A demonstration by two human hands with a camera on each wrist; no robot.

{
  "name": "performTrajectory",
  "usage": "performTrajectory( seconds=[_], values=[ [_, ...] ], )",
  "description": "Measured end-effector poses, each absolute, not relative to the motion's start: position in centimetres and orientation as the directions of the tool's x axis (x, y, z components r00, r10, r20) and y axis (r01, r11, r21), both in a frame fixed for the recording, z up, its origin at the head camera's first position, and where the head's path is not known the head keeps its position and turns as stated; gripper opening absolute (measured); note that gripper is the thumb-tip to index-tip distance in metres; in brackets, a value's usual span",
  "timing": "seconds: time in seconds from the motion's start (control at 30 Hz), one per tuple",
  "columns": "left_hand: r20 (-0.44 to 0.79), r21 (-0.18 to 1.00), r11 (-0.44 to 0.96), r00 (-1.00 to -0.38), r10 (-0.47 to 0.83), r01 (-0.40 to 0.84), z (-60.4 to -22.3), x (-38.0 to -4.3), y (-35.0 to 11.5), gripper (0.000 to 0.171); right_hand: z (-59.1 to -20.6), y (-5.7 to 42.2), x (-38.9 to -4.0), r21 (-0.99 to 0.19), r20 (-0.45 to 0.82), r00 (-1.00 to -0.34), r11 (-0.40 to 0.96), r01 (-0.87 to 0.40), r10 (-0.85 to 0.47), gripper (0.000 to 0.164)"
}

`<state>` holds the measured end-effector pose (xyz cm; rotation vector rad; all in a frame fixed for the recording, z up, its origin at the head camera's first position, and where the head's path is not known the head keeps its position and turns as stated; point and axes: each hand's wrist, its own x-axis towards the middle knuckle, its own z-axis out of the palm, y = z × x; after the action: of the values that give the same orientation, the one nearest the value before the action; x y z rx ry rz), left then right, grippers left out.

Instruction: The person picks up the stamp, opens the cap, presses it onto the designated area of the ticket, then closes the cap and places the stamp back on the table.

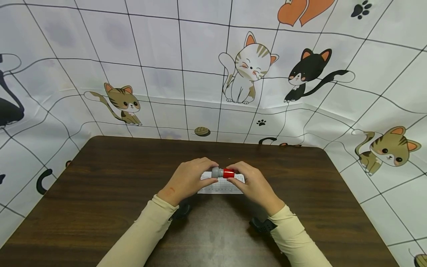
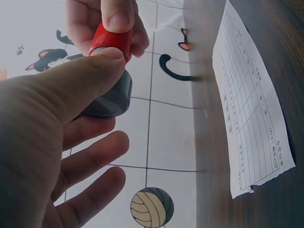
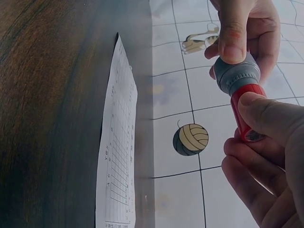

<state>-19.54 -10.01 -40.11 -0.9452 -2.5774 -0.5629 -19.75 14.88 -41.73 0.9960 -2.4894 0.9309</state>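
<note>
Both hands hold a short red-and-grey cylinder [image 1: 228, 173] between them, level above the table. Its grey end [image 3: 232, 76] is wide and rounded with a ribbed collar; the red part [image 3: 243, 107] is narrower and finishes in a dark, shiny tip. My left hand [image 1: 191, 178] pinches the grey end with thumb and forefinger, its other fingers loosely spread in the left wrist view. From the other side, my right hand [image 1: 251, 181] grips the red part between thumb and fingers. Beneath them lies a white printed sheet [image 1: 220, 190], partly covered by the hands.
A dark brown wooden table [image 1: 110, 178] spreads around the sheet. Behind it and at its sides hangs a white cloth [image 1: 160, 85] with grid lines and cartoon cats. Dark wrist cameras [image 1: 263, 225] sit under both sleeves. In the left wrist view, the paper [image 2: 251, 109] has a torn edge.
</note>
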Motion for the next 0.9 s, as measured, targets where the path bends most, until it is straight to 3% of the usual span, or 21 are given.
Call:
performTrajectory(
  seconds=[0.3,0.67,0.9],
  values=[
    [0.436,0.285,0.714,-0.75,0.498,0.64,-40.15,-19.37,-9.86,0.042,-41.66,14.85,-19.66,-0.472,0.485,-0.728,0.556,-0.684,-0.485,0.032],
    [0.422,0.256,0.697,-0.726,0.543,0.67,-40.16,-19.53,-9.96,0.042,-41.63,14.87,-19.91,-0.441,0.501,-0.686,0.526,-0.727,-0.528,0.033],
    [0.436,0.264,0.689,-0.721,0.54,0.675,-40.13,-19.57,-9.94,0.042,-41.51,14.88,-19.78,-0.44,0.49,-0.705,0.552,-0.708,-0.514,0.033]
  ],
)
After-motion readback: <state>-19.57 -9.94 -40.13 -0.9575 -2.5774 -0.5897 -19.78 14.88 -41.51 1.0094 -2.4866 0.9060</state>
